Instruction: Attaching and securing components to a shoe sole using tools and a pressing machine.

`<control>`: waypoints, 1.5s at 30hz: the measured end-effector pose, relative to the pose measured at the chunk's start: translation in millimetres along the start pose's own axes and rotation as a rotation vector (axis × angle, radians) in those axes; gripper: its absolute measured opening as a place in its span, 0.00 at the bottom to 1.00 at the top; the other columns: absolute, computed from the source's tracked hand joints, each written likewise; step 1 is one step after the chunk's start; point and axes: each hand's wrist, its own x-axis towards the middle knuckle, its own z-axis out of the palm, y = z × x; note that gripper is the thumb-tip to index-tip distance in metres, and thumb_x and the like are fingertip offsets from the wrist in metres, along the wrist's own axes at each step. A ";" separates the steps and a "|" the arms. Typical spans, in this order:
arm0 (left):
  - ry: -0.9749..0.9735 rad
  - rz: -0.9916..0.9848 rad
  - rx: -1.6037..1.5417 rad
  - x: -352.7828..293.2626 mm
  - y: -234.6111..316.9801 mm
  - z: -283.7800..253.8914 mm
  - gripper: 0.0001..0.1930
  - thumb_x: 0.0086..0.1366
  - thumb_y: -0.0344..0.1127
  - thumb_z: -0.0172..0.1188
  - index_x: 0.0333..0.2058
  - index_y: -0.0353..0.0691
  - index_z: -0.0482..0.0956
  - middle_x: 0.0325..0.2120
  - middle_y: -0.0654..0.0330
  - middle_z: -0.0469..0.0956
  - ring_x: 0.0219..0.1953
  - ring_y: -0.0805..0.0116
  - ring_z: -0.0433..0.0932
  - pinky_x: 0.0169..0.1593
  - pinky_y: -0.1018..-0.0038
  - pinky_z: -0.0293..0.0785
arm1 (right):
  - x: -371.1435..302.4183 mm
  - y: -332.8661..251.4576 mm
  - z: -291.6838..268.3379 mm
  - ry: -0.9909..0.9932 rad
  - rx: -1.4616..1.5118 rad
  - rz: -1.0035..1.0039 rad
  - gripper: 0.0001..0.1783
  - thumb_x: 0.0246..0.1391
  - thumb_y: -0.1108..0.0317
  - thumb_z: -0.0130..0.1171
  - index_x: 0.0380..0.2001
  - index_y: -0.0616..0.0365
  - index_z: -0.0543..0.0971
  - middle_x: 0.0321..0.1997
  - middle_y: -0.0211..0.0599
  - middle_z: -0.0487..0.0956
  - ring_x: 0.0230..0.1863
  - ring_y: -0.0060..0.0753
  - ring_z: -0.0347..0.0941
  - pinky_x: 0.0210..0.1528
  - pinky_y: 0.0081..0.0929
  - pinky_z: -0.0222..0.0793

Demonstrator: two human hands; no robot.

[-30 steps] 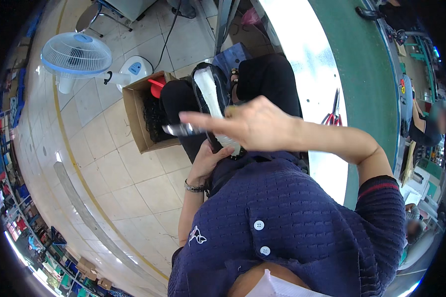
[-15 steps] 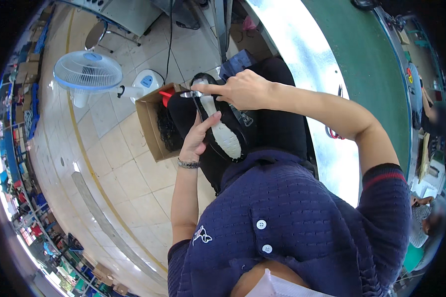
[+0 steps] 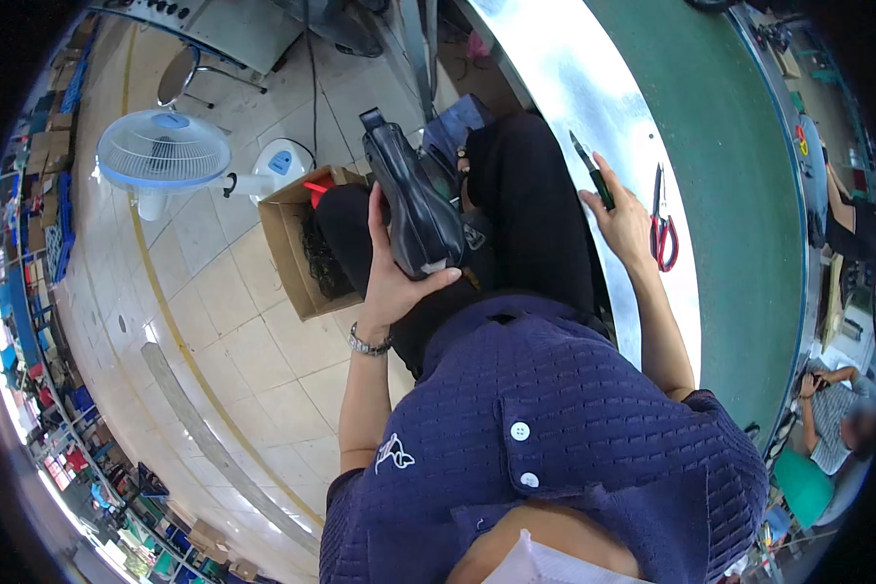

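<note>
My left hand (image 3: 399,285) holds a black shoe (image 3: 414,204) over my lap, fingers along its left side and thumb across its near end. The shoe's smooth dark upper faces up, and a strip at its far end sticks out. To the right, at the edge of the metal-topped bench (image 3: 565,58), my right hand (image 3: 625,222) is closed round the dark green handle of a slim tool (image 3: 600,185). The tool's pointed metal tip faces away from me; its exact kind is unclear. Red-handled scissors (image 3: 665,237) lie on the bench just right of that hand.
A cardboard box (image 3: 287,248) with black stringy material and a red item stands left of my knees. Beyond it is a white and blue fan (image 3: 165,151). A blue box (image 3: 455,125) sits past my knees. Green matting (image 3: 715,175) borders the bench; people sit at far right.
The shoe has turned over from its white underside to its black upper. My right hand has left the shoe's far end and moved right to the tool on the bench.
</note>
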 end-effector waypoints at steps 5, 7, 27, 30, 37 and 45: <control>-0.087 0.080 0.005 9.8 -5.0 7.0 0.69 0.39 0.29 0.78 0.68 0.54 0.29 0.63 0.52 0.57 0.63 0.60 0.62 0.65 0.63 0.60 | -0.9 45.3 3.6 -0.047 -0.135 0.166 0.32 0.52 0.50 0.62 0.61 0.29 0.68 0.33 0.44 0.74 0.34 0.43 0.74 0.37 0.38 0.70; -0.100 0.062 -0.012 8.7 -8.9 8.9 0.69 0.39 0.29 0.78 0.68 0.54 0.29 0.63 0.52 0.56 0.63 0.60 0.61 0.65 0.63 0.60 | -1.4 49.3 6.8 0.018 -0.135 0.067 0.33 0.50 0.54 0.64 0.61 0.29 0.68 0.36 0.45 0.73 0.39 0.44 0.73 0.41 0.38 0.69; -0.208 -0.189 -0.542 45.5 14.2 68.1 0.40 0.58 0.48 0.64 0.64 0.37 0.56 0.60 0.50 0.64 0.63 0.58 0.62 0.65 0.61 0.58 | -37.8 -72.0 -50.2 -0.328 1.038 -0.005 0.31 0.41 0.64 0.72 0.49 0.68 0.76 0.38 0.39 0.81 0.39 0.25 0.76 0.45 0.23 0.70; -0.152 -0.144 -0.419 53.9 18.8 73.6 0.52 0.57 0.41 0.69 0.68 0.44 0.38 0.59 0.55 0.59 0.58 0.63 0.64 0.62 0.69 0.59 | -32.5 -52.7 -42.2 -0.144 1.137 0.133 0.22 0.43 0.67 0.71 0.42 0.67 0.80 0.36 0.31 0.81 0.36 0.19 0.73 0.43 0.18 0.68; 0.191 0.070 0.244 49.5 6.1 23.9 0.42 0.64 0.35 0.61 0.68 0.38 0.42 0.61 0.44 0.60 0.60 0.52 0.66 0.61 0.65 0.63 | -0.2 39.9 -54.6 0.638 0.948 0.535 0.33 0.45 0.58 0.70 0.49 0.75 0.75 0.35 0.42 0.81 0.33 0.22 0.75 0.40 0.20 0.70; 0.455 0.104 0.966 42.0 -44.7 -63.3 0.36 0.64 0.44 0.59 0.65 0.37 0.55 0.60 0.41 0.61 0.61 0.46 0.65 0.62 0.60 0.61 | 38.2 151.0 -74.6 0.454 0.073 0.578 0.24 0.54 0.54 0.57 0.52 0.55 0.76 0.32 0.45 0.83 0.34 0.43 0.81 0.40 0.37 0.74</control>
